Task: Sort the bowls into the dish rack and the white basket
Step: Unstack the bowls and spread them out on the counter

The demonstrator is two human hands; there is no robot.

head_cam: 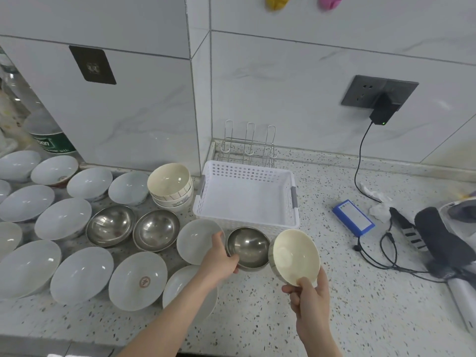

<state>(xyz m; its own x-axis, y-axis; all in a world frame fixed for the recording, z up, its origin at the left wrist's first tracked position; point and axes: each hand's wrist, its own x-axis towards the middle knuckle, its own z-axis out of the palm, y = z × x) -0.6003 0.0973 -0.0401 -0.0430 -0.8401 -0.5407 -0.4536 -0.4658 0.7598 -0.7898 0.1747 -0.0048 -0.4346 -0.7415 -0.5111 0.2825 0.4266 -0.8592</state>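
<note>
My right hand [310, 297] pinches the rim of a cream striped bowl [293, 256], tilted on its side just in front of the white basket [247, 166]. My left hand [219, 261] grips the edge of a steel bowl [248, 247] standing on the counter beside it. The basket holds nothing. Behind it stands the wire dish rack [248, 146], with no bowls in it. Several white bowls [82, 274] cover the counter at the left, along with two more steel bowls [110, 225] and a stack of cream bowls [170, 185].
A blue battery pack [353, 217], black cables [381, 256] and a dark device [438, 233] lie on the counter at the right. A charger [383, 109] hangs in the wall socket. Bottles [49, 135] stand at the far left. The counter's front edge runs below my arms.
</note>
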